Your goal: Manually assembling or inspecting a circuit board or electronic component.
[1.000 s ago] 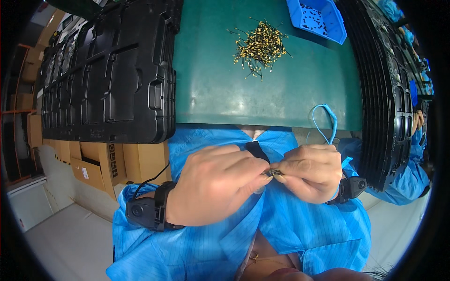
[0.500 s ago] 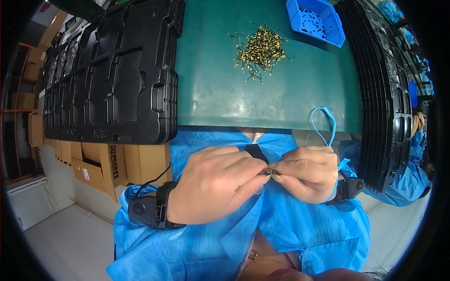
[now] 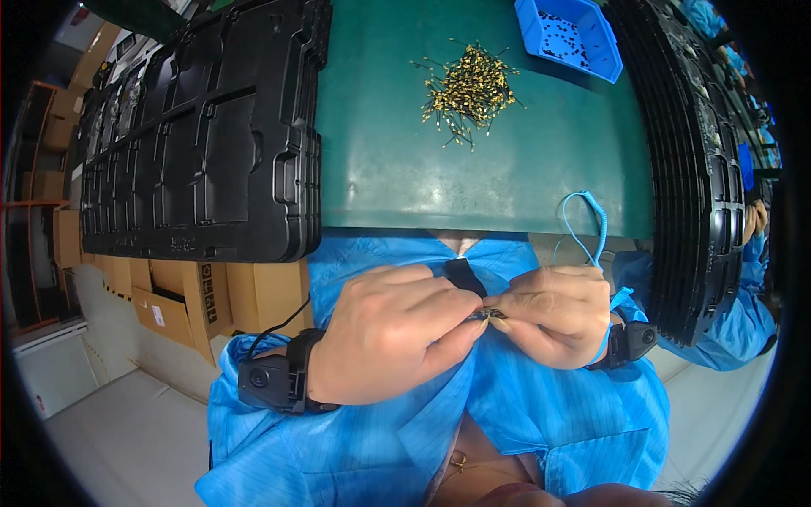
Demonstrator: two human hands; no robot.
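Observation:
My left hand [image 3: 397, 329] and my right hand [image 3: 553, 317] meet in front of my chest, just off the table's near edge. Both are closed, thumbs and forefingers pinching together on a small dark part [image 3: 486, 313]. The fingertips cover most of that part, so its kind does not show. Beyond them, on the green table mat [image 3: 380, 182], lies a tangled pile of short black cables with gold-coloured ends [image 3: 470, 91]. Further back to the right stands a blue plastic bin [image 3: 568, 38] with many tiny black pieces in it.
Stacked black plastic trays [image 3: 207, 160] rise on the left; another tray stack [image 3: 688, 169] stands on the right. A coiled blue cord [image 3: 601, 221] runs to my right wrist. Open cardboard boxes [image 3: 190, 304] sit at the lower left. A person's blue sleeve [image 3: 718, 325] shows at the right.
Both hands keep their pinch on the small dark part. They have shifted very slightly to the right and down; nothing else visibly differs.

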